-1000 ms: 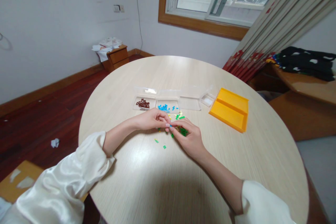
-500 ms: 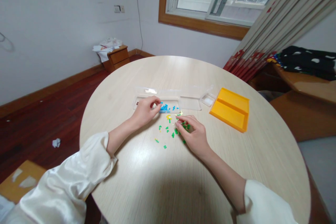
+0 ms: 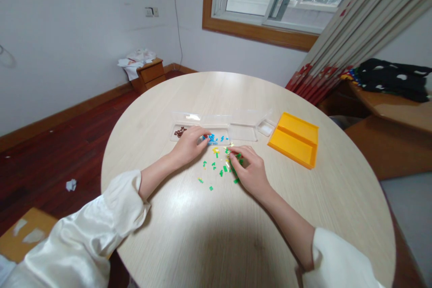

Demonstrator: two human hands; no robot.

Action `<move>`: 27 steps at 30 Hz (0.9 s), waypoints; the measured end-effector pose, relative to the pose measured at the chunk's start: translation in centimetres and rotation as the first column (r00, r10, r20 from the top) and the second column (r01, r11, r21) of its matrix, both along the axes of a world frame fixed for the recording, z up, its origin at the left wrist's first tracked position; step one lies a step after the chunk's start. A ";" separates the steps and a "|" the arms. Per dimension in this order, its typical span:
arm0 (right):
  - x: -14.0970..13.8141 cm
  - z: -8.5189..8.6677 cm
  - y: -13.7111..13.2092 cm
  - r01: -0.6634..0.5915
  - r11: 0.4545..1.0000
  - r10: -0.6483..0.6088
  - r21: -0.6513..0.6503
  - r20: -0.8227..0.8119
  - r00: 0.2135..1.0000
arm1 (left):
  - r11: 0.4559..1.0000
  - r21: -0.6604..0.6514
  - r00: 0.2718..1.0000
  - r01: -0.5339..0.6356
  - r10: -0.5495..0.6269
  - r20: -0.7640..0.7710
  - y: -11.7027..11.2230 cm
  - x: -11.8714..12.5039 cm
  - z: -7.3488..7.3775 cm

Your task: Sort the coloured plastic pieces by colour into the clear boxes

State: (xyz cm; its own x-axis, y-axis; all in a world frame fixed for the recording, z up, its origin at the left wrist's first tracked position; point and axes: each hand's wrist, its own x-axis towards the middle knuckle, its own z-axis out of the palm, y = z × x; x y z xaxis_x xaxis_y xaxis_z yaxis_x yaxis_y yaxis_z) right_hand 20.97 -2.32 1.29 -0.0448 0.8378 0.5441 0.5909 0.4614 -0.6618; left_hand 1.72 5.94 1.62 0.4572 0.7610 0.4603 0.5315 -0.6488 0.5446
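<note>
My left hand (image 3: pixel 191 145) reaches over a clear plastic box (image 3: pixel 219 143), its thumb and index finger a little apart above small blue pieces (image 3: pixel 212 138). Dark brown pieces (image 3: pixel 180 132) lie in the same box, left of that hand. Over the loose pieces, my right hand (image 3: pixel 250 168) has its thumb and index finger close together, with a small green piece (image 3: pixel 227 151) at the tips. Scattered on the table nearby are more green pieces (image 3: pixel 225 168) and some yellow pieces (image 3: pixel 216 150). My right palm hides part of the pile.
A clear tray (image 3: pixel 243 132) and a smaller clear compartment (image 3: pixel 266 128) stand right of the blue pieces. Farther right lies a yellow two-part tray (image 3: pixel 293 141). All rest on a round wooden table (image 3: pixel 202 234). Behind are a window (image 3: pixel 270 0) and a curtain (image 3: pixel 334 31).
My left hand has shifted slightly right and down, uncovering more brown pieces. My right thumb and index finger have drawn closer, and a green piece now shows at their tips.
</note>
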 end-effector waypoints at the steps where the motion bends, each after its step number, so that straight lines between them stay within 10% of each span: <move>1: 0.2 -0.1 0.2 0.003 1.000 -0.004 0.003 0.013 1.000 | 1.000 -0.010 1.000 0.008 -0.008 -0.004 -0.1 0.0 0.1; 27: 5.1 -1.1 1.8 0.140 0.989 -0.123 -0.038 0.288 0.950 | 0.999 -0.035 0.990 0.025 -0.029 -0.139 1.1 -1.3 -0.5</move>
